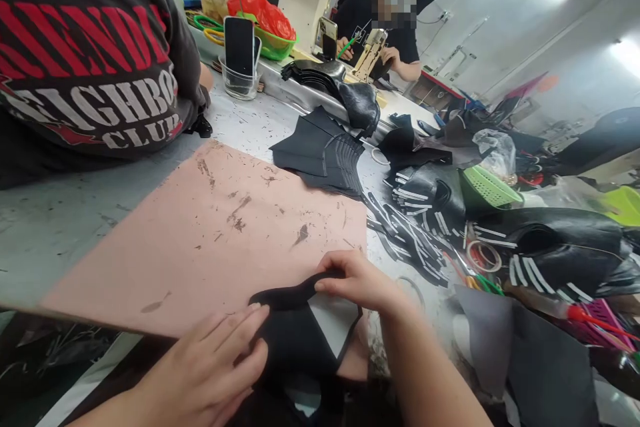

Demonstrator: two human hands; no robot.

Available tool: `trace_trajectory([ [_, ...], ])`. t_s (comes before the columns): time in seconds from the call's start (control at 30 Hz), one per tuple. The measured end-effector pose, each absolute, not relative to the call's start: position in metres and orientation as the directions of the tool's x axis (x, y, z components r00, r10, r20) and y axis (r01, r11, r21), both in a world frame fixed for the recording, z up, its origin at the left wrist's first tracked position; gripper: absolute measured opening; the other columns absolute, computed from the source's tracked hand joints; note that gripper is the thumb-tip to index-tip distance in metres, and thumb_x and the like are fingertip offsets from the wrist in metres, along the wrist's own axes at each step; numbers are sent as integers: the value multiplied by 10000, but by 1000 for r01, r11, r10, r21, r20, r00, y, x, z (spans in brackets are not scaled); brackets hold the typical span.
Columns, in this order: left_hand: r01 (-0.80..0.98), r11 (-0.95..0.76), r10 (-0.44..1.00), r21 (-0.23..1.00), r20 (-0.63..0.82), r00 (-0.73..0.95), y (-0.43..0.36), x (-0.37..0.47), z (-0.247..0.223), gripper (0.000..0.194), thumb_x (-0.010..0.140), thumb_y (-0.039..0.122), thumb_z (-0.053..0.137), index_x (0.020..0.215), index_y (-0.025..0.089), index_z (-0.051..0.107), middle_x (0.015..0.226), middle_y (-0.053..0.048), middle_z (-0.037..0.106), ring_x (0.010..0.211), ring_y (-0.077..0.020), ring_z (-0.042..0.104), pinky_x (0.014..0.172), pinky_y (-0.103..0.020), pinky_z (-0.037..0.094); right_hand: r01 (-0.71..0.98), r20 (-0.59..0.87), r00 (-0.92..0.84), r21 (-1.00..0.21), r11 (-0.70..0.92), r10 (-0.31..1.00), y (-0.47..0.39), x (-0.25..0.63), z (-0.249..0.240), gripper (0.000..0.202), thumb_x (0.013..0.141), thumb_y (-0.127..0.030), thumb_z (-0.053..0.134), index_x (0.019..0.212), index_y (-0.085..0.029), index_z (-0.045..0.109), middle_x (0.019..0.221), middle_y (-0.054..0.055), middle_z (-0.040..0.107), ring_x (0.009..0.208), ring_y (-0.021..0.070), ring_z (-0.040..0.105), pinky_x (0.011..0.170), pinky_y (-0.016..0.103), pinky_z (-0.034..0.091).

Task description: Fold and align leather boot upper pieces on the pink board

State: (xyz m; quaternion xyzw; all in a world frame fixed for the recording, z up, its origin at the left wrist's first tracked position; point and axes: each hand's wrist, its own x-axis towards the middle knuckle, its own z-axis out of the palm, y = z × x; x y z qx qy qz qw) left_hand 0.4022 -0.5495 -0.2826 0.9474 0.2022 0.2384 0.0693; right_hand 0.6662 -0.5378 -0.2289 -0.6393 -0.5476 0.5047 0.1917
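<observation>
We press our left hand (210, 367) flat on a curved black leather piece (295, 340) while our right hand (357, 280) pinches its upper edge; fanned black leather pieces (325, 153) lie beyond the pink board (200, 233).

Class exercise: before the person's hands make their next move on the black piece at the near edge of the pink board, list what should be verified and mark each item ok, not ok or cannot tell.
1. Left hand rests flat on the black piece: ok.
2. Right hand pinches the piece's upper edge with its fingers: ok.
3. Piece lies on the pink board: partly; its lower part hangs over the near edge: not ok.
4. Board surface clean: dark smears and scuffs show: not ok.
5. Stack of black cut pieces lies clear of both hands: ok.
6. Whether the grey patch inside the piece is lining or the surface beneath: cannot tell.
</observation>
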Motion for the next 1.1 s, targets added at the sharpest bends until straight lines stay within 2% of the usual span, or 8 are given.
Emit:
trace_trajectory([
  [0.1, 352, -902, 428, 249, 411, 805, -547, 403, -286, 219, 832, 241, 417, 933, 240, 611, 1303, -71, 521, 981, -209, 552, 831, -335, 328, 555, -413, -38, -766, -325, 910, -538, 664, -234, 106, 672, -167, 674, 658, -175, 570, 612, -48, 558, 578, 104, 505, 533, 214, 376],
  [0.27, 320, -940, 340, 115, 353, 872, -540, 412, -279, 185, 762, 345, 548, 899, 240, 614, 1215, -38, 600, 927, -221, 551, 806, -346, 314, 596, -364, 7, -747, -296, 932, -535, 663, -235, 126, 679, -157, 683, 650, -172, 561, 590, -58, 533, 548, 95, 486, 520, 210, 353],
  [0.43, 306, -952, 296, 6, 278, 914, -534, 426, -268, 386, 631, 413, 693, 970, 250, 607, 1260, -4, 573, 779, -204, 519, 705, -345, 327, 607, -362, 30, -734, -304, 932, -532, 671, -233, 119, 703, -171, 676, 634, -170, 579, 577, -54, 537, 552, 92, 480, 518, 207, 346],
  [0.63, 274, -961, 265, 30, 372, 889, -538, 440, -272, 489, 606, 596, 676, 900, 207, 630, 1140, -107, 633, 1023, -271, 529, 871, -372, 299, 615, -403, 97, -695, -373, 910, -532, 679, -234, 180, 703, -204, 689, 585, -164, 558, 541, -54, 515, 535, 87, 450, 491, 202, 320],
  [0.73, 288, -958, 276, -5, 271, 922, -538, 449, -269, 650, 641, 735, 548, 1028, 218, 622, 1245, -118, 569, 1021, -291, 525, 829, -390, 325, 624, -407, 114, -681, -384, 906, -532, 679, -233, 203, 689, -218, 707, 574, -163, 549, 544, -58, 517, 538, 83, 448, 493, 198, 324],
  [0.87, 307, -950, 304, -52, 62, 951, -536, 462, -260, 757, 643, 787, 480, 1152, 235, 589, 1359, -97, 470, 849, -240, 529, 689, -356, 369, 663, -388, 121, -653, -365, 914, -531, 677, -231, 216, 689, -201, 708, 566, -163, 535, 550, -61, 516, 548, 83, 457, 504, 199, 330],
  [1.0, 277, -960, 275, -42, 47, 960, -533, 473, -262, 888, 609, 816, 471, 1244, 199, 531, 1332, -138, 491, 792, -240, 519, 607, -344, 368, 785, -279, 114, -563, -258, 954, -535, 673, -234, 222, 710, -207, 697, 580, -168, 521, 592, -40, 542, 583, 105, 485, 529, 217, 342],
  [1.1, 261, -964, 256, -41, 113, 960, -531, 475, -269, 898, 608, 819, 467, 1218, 166, 557, 1309, -163, 507, 811, -253, 533, 625, -351, 369, 908, 21, 55, -418, -42, 998, -547, 666, -245, 112, 748, -194, 659, 694, -166, 564, 765, 25, 603, 712, 150, 525, 620, 257, 395],
])
